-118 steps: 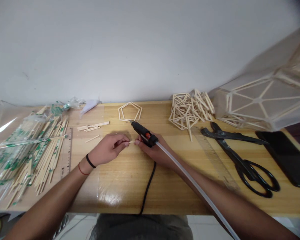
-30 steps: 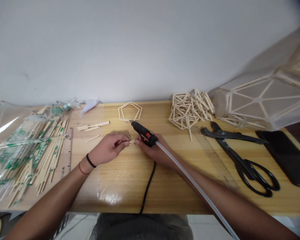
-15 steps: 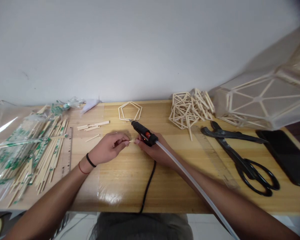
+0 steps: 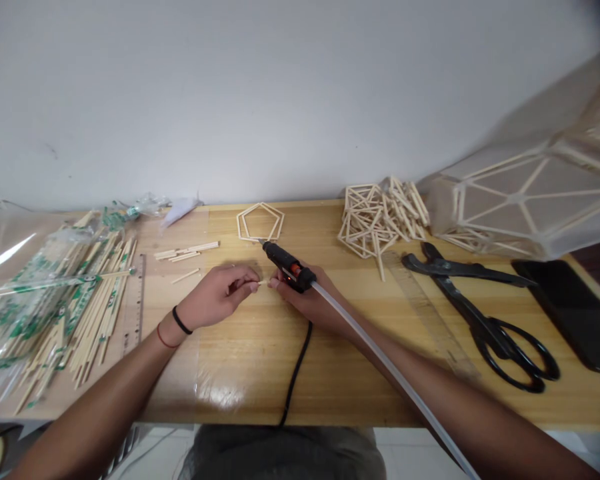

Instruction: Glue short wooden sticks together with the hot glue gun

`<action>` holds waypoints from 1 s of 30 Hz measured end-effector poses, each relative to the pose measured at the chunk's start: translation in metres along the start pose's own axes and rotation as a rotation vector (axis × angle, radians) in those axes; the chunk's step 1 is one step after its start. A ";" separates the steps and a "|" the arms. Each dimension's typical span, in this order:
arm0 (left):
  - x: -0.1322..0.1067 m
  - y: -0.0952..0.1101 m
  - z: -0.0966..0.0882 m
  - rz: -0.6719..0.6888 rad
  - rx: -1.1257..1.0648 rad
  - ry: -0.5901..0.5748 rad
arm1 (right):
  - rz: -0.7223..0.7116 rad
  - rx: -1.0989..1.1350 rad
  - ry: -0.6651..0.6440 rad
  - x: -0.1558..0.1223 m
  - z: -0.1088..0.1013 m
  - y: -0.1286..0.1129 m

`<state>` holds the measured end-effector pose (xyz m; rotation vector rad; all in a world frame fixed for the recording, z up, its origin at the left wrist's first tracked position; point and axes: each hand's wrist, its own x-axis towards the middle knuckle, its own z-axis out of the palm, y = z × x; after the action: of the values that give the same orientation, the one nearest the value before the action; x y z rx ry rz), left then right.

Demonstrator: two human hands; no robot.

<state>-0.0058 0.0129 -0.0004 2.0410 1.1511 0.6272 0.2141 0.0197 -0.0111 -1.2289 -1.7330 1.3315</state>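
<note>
My left hand (image 4: 225,290) pinches one end of a short wooden stick (image 4: 263,283) between thumb and fingers. The black glue gun (image 4: 285,262) is in my right hand (image 4: 305,297), whose fingertips also touch the stick's other end. A long clear glue stick (image 4: 380,360) runs out of the gun's back, and its nozzle points at the wall side. Just beyond the nozzle lies a pentagon frame of sticks (image 4: 239,230), with a second pentagon inside it. Several cut sticks (image 4: 187,251) lie left of the gun.
Wrapped chopsticks (image 4: 80,300) are heaped at the left beside a ruler (image 4: 140,293). To the right are stick frames (image 4: 367,223), a clear ruler (image 4: 430,320), black scissors (image 4: 480,320), a phone (image 4: 573,313) and a large covered frame (image 4: 520,199). A black cord (image 4: 297,377) crosses the table's front.
</note>
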 end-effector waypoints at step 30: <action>-0.001 0.001 0.000 -0.007 -0.003 -0.013 | -0.011 -0.006 0.013 -0.001 0.000 -0.001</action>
<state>-0.0059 0.0122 0.0001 2.0345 1.1487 0.6112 0.2142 0.0192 -0.0105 -1.2270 -1.7332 1.3099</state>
